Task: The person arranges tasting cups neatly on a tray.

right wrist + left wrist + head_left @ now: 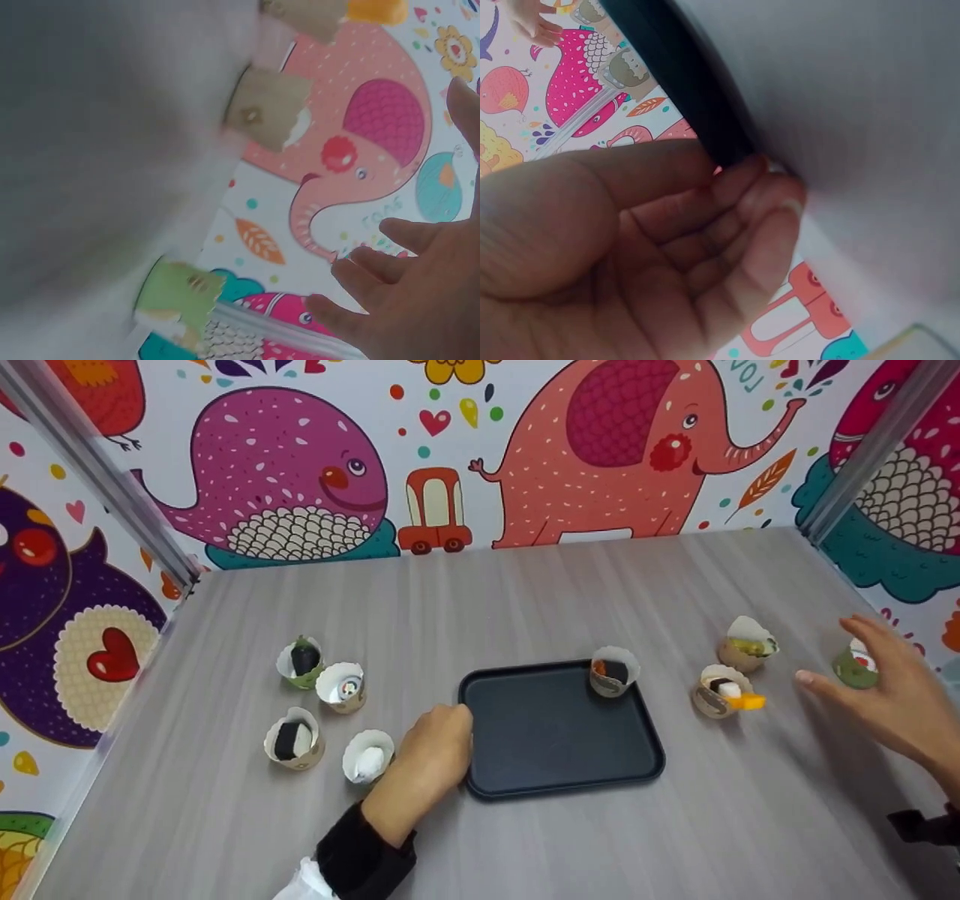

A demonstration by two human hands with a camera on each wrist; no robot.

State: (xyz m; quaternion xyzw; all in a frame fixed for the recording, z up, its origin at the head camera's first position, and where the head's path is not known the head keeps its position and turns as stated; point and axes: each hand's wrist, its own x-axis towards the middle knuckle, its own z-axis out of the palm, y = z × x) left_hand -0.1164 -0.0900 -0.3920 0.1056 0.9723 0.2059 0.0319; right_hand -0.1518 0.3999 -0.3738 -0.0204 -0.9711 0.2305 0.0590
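At the left rim of a dark rectangular tray [555, 742], my left hand [435, 750] grips the edge. The left wrist view shows thumb and fingertips pinching the tray's dark edge [686, 75]. One paper cup [613, 679] with dark and orange contents stands in the tray's far right corner. My right hand [896, 697] is spread beside a green paper cup [847, 671], partly covering it in the head view. In the right wrist view, a gap separates the fingers from this green cup [176, 296], and nothing is held.
Right of the tray stand a cup with yellow-green contents [742, 649] and one with an orange piece sticking out [716, 697]. On the left are cups with an eggplant [304, 660], a round roll [345, 690], a black-and-white piece [292, 741] and a white piece [369, 761]. Printed panels border the table.
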